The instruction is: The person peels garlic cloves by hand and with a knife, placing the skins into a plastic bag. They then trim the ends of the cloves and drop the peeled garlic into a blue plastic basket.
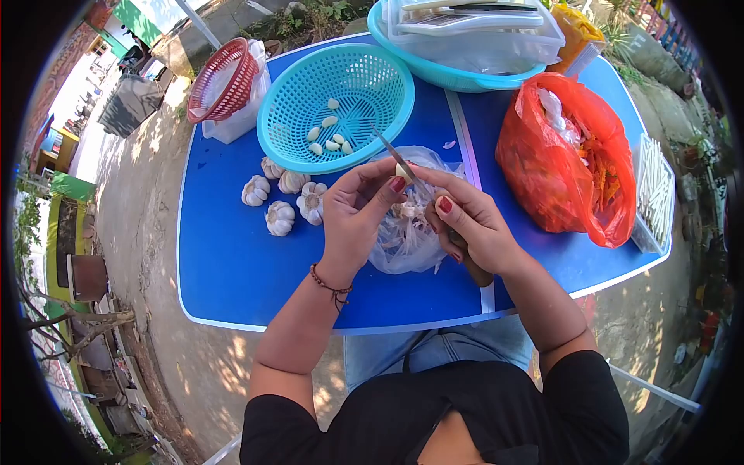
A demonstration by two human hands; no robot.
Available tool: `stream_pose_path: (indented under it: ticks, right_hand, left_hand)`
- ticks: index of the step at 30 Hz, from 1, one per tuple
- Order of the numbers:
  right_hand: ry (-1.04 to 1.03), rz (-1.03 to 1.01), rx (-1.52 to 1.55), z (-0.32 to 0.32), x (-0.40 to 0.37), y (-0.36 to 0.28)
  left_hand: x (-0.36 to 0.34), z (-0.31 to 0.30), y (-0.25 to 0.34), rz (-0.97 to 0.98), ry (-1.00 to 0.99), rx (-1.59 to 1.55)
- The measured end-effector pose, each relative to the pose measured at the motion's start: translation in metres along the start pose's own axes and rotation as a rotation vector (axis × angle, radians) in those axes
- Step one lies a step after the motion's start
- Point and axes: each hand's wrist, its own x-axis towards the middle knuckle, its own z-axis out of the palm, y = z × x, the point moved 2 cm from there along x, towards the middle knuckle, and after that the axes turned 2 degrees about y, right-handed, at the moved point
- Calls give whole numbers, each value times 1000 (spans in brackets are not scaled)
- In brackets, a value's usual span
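Between the fingers of my left hand is a garlic clove, pinched near the thumb. My right hand is wrapped round the brown handle of a knife, whose blade lies against the clove and points up and left. Beneath both hands, a clear plastic bag holds garlic skins. Several whole garlic bulbs sit on the blue table left of my left hand. Beyond them, a turquoise basket holds several peeled cloves.
An open red plastic bag stands on the right, beside a clear box of white sticks. A red basket rests on a white container at the back left. At the back, a turquoise basin holds plastic containers.
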Motion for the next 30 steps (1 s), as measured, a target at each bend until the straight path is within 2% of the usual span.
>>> stream_pose_path:
  ticks: [11, 23, 26, 30]
  right_hand:
    - [18, 0, 6, 1, 0, 0]
    - [107, -30, 43, -1, 2, 0]
    - [111, 2, 21, -3, 1, 1]
    - [100, 26, 20, -6, 3, 6]
  left_hand:
    - [0, 1, 0, 10, -3, -1]
    - [1, 5, 7, -123, -16, -258]
    - [0, 5, 5, -52, -2, -147]
    - [0, 5, 4, -88, 13, -151]
